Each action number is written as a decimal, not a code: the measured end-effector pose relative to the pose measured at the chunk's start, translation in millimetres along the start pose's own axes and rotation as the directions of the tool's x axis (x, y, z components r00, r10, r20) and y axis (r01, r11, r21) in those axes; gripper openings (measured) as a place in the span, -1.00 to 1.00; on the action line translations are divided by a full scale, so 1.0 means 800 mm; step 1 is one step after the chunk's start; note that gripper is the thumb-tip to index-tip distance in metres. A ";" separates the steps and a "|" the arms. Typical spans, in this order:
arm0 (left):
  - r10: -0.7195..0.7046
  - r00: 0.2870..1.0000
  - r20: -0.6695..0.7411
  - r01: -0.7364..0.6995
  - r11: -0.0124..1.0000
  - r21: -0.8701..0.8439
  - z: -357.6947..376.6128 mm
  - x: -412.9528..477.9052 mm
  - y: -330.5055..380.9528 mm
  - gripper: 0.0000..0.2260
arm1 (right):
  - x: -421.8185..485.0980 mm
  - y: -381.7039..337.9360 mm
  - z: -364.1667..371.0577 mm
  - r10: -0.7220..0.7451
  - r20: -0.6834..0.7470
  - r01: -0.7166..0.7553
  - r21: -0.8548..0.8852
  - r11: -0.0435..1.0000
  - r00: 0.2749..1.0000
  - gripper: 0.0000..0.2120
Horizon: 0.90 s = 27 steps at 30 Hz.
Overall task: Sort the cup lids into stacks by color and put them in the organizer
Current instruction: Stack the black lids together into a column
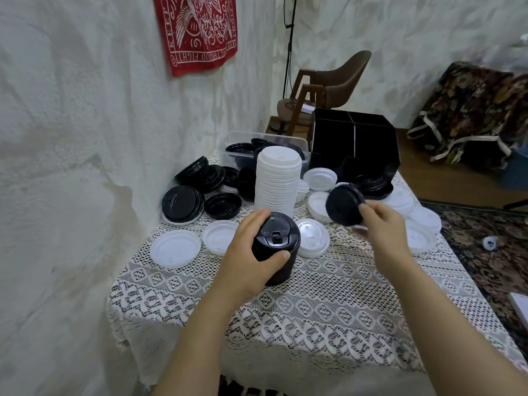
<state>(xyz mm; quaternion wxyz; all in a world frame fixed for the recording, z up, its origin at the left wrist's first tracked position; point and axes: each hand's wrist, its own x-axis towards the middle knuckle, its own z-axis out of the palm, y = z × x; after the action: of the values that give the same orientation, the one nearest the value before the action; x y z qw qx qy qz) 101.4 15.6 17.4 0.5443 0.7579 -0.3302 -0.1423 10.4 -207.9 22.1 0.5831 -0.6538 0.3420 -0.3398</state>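
Observation:
My left hand grips a stack of black lids standing on the lace tablecloth near the table's middle. My right hand pinches a single black lid, tilted and lifted above the table, to the right of that stack. A tall stack of white lids stands just behind the black stack. Loose black lids lie at the back left, and loose white lids are scattered around. The black organizer stands at the back right with its compartments facing me.
A clear plastic tub holding black lids sits behind the white stack. The table is pushed against a rough white wall on the left. A brown chair stands behind it; a patterned rug lies to the right.

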 end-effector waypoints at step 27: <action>-0.013 1.000 0.027 0.013 1.000 -0.017 -0.005 0.002 -0.003 -0.30 | -0.057 0.005 -0.032 -0.320 0.212 0.379 -0.363 0.851 0.923 -0.38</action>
<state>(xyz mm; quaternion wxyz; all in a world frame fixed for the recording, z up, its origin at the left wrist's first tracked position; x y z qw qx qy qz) 105.5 17.8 16.5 0.5452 0.7534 -0.3315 -0.1589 -35.8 -183.3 18.4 0.3894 -0.8323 0.2362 -0.3159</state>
